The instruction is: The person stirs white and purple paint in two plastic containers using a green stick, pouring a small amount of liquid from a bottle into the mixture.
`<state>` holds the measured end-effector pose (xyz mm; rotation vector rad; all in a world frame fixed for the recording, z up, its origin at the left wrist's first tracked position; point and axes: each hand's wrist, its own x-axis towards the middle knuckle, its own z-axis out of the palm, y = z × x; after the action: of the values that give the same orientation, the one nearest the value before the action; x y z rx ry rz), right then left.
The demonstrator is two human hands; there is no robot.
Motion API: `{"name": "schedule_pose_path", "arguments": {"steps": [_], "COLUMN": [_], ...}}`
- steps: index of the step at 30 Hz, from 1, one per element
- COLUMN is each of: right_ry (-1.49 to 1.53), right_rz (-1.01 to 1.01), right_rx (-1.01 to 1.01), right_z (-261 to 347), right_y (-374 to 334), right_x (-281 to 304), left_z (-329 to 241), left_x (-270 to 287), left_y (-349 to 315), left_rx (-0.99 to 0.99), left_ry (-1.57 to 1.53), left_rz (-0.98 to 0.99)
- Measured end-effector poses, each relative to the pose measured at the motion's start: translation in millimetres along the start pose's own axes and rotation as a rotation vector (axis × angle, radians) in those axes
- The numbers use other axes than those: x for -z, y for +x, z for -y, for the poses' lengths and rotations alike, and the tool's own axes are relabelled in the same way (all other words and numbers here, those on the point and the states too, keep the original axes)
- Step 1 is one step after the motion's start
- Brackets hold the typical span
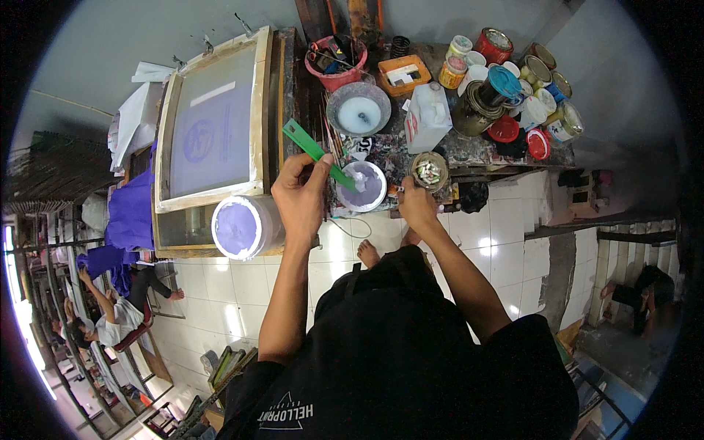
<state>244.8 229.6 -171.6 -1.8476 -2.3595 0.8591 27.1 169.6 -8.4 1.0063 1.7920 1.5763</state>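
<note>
My left hand (pixel 302 192) is closed in a pinch on a flat green spatula (pixel 306 142). The spatula slants down to the right, its lower end in a white tub (pixel 380 199) of pale lavender paste. Beside that tub my right hand (pixel 418 204) has its fingers curled together, with a small orange bit showing at the fingertips; what they grip is unclear. Just above it stands a round container (pixel 442 165) of short whitish pieces, like cigarette butts. A larger white tub (pixel 239 226) of lavender paste sits left of my left hand.
A wood-framed printing screen (pixel 213 117) lies at the left. Behind the tubs are a basin of whitish liquid (pixel 358 109), a pink bucket (pixel 335 66), an orange basket (pixel 404 75), a white jug (pixel 427 117) and several paint cans (pixel 537 72). Other people sit far left and far right.
</note>
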Motion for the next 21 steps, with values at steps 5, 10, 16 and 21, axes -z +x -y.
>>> {"name": "schedule_pose_path", "arguments": {"steps": [5,10,16,21], "right_ry": [0.46,1.099,1.121,1.189], "right_rz": [-0.172,-0.039,-0.039,-0.023], "right_rx": [0.093,0.053,0.045,0.046], "right_z": [-19,37,78,76], "right_y": [-29,-37,-23,-17], "right_x": [36,104,100,90], "left_z": [8,5,1,1], "left_x": [1,-5,-6,-5], "left_y": [-1,1,4,6], "left_rx": [-0.032,-0.025,-0.058,-0.031], "left_ry": [0.0,0.018,0.042,0.039], "left_rz": [-0.013,0.048,0.062,0.06]}}
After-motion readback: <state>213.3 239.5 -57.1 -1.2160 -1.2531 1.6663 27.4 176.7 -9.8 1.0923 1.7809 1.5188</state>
